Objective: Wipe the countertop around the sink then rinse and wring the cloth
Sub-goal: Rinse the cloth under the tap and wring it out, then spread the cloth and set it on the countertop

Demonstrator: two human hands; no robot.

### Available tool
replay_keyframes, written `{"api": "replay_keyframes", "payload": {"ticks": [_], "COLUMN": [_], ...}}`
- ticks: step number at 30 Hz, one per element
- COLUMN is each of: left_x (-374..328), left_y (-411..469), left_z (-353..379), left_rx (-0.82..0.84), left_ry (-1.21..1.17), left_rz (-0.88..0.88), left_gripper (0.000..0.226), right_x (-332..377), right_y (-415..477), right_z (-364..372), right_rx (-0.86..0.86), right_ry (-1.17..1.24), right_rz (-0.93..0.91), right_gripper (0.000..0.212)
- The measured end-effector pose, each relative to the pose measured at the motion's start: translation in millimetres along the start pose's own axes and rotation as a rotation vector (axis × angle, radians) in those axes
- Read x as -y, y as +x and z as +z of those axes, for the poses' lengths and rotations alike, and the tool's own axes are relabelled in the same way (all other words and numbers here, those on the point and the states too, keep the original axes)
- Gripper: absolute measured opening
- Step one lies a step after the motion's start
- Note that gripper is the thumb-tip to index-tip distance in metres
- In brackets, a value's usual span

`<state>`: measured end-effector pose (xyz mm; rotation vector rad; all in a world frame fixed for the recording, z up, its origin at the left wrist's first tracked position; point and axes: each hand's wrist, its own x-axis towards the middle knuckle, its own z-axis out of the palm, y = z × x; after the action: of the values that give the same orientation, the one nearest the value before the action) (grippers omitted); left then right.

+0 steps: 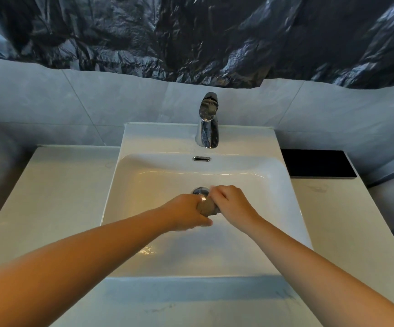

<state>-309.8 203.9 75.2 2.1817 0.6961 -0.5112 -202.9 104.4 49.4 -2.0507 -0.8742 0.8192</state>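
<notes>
Grey cloth [207, 207] bunched crosswise between both hands' grip.

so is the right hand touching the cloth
Touching. The head view shows the right hand closed on one end of the bunched cloth, the left hand gripping the other.

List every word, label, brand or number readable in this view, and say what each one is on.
None can be read. The faucet, the sink, the countertop, the black mat, the black plastic sheet and the cloth held by both hands show no text or marks.
</notes>
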Motion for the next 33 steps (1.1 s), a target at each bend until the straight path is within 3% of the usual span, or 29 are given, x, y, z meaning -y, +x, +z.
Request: {"api": "replay_keyframes", "payload": {"ticks": [3, 6, 11, 15, 21, 23, 25, 27, 28, 30, 33], "left_x": [1.6, 8.8, 19.0, 19.0, 18.5, 17.6, 14.9, 10.9, 8.7, 4.9, 0.0], "left_y": [-19.9, -43.0, -72.5, -84.4, -97.2, -103.9, -110.2, -116.4, -118.9, -122.6, -125.0], "left_z": [-8.4, -11.0, 0.8, 7.0, 1.5, 2.3, 3.6, 4.7, 4.5, 3.0, 0.2], "left_rx": [0.075, 0.032, -0.099, -0.298, -0.327, -0.298, -0.282, -0.309, -0.324, -0.326, -0.268], "left_ry": [-0.301, -0.59, -0.794, -0.76, -0.956, -0.922, -0.886, -0.894, -0.887, -0.853, -0.823], "left_rz": [-0.009, -0.013, 0.04, 0.108, 0.042, 0.078, 0.148, 0.205, 0.229, 0.257, 0.251], "left_gripper": [0.024, 0.034, 0.027, 0.034, 0.042, 0.044, 0.041, 0.036, 0.035, 0.036, 0.038], "right_x": [6.8, 13.9, 21.1, 32.0, 48.5, 50.6, 53.3, 55.1, 55.1, 54.0, 48.8], "right_y": [-16.8, -38.2, -81.3, -115.6, -161.1, -169.0, -167.5, -164.0, -165.1, -167.6, -173.4], "right_z": [-9.3, -16.7, -22.8, -12.7, 1.3, 7.0, 5.8, -0.9, -3.9, -6.2, -10.2], "right_rx": [-0.041, -0.099, -0.064, -0.185, -0.359, -0.426, -0.429, -0.228, -0.15, -0.169, -0.363], "right_ry": [0.093, 0.358, 0.54, 0.356, -0.007, 0.159, 0.425, 0.601, 0.659, 0.652, 0.387], "right_rz": [-0.13, -0.088, -0.045, -0.198, -0.382, -0.283, 0.021, 0.36, 0.423, 0.335, -0.004], "right_gripper": [0.028, 0.011, 0.042, 0.042, 0.021, 0.014, 0.02, 0.032, 0.034, 0.027, 0.014]}}
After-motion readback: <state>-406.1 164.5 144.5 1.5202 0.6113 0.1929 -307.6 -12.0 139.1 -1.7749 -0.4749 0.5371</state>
